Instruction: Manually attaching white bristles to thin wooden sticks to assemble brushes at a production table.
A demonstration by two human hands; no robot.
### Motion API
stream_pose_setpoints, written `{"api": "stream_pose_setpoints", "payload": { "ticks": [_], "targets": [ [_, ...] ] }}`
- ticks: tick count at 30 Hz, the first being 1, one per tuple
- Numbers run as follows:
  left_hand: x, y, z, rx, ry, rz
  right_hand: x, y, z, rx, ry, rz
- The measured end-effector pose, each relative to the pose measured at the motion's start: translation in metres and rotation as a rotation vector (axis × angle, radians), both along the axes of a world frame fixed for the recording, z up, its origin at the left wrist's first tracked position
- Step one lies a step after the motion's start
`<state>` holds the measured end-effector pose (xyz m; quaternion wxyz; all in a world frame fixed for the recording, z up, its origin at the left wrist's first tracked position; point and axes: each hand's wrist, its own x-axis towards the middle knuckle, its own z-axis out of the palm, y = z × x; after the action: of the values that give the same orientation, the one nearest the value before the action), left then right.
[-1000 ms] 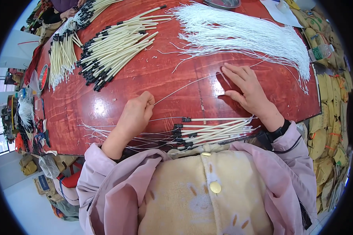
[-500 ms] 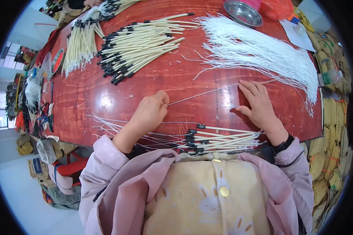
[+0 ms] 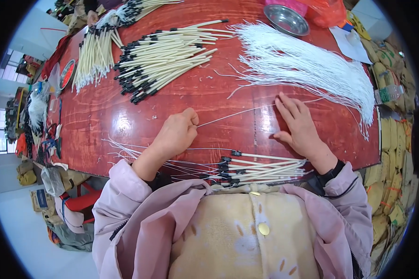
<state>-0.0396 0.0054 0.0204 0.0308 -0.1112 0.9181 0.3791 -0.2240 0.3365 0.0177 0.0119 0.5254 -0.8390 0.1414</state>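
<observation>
Above the red table, the closed fingers of my left hand point(image 3: 174, 133) pinch one end of a thin white cord point(image 3: 237, 112). The cord runs to the right and slightly away, passing under the fingertips of my right hand point(image 3: 300, 126). That hand lies over the table with its fingers stretched out and its thumb apart. Close to my body is a small bundle of cream sticks with black end pieces point(image 3: 265, 168). Loose white cords point(image 3: 139, 149) trail left from their black ends, partly beneath my left forearm.
A large heap of white cords point(image 3: 307, 60) spreads at the far right. Behind it stands a metal bowl point(image 3: 286, 19). Cream sticks with black ends point(image 3: 167, 58) are piled at the far middle, with another bundle point(image 3: 95, 56) to their left. Another person's hand point(image 3: 92, 18) shows at the far left.
My right hand has shifted slightly left and nearer, and the cord now bows a little. My left hand keeps its pinch on the cord. The whole view has shifted slightly.
</observation>
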Motion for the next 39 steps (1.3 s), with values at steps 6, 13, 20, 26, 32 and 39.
{"api": "stream_pose_setpoints", "payload": {
  "ticks": [6, 13, 20, 26, 32, 39],
  "targets": [
    [-0.002, 0.004, 0.000, -0.034, 0.016, 0.013, 0.002, 0.001, 0.004, 0.163, -0.013, 0.023],
    [-0.009, -0.006, 0.007, -0.133, -0.054, -0.003, -0.001, 0.004, -0.004, 0.090, 0.001, 0.051],
    [-0.065, -0.078, 0.012, -0.709, 0.348, 0.280, -0.001, 0.003, -0.002, 0.120, -0.035, 0.042],
    [-0.086, -0.129, -0.007, -0.892, 0.471, 0.031, 0.002, 0.003, -0.006, 0.103, -0.012, 0.009],
    [-0.083, -0.129, 0.003, -0.897, 0.537, -0.044, 0.001, 0.003, -0.006, 0.081, -0.012, -0.004],
    [-0.063, -0.085, 0.024, -0.701, 0.643, -0.079, 0.002, 0.003, -0.012, 0.043, -0.012, -0.004]
  ]
}}
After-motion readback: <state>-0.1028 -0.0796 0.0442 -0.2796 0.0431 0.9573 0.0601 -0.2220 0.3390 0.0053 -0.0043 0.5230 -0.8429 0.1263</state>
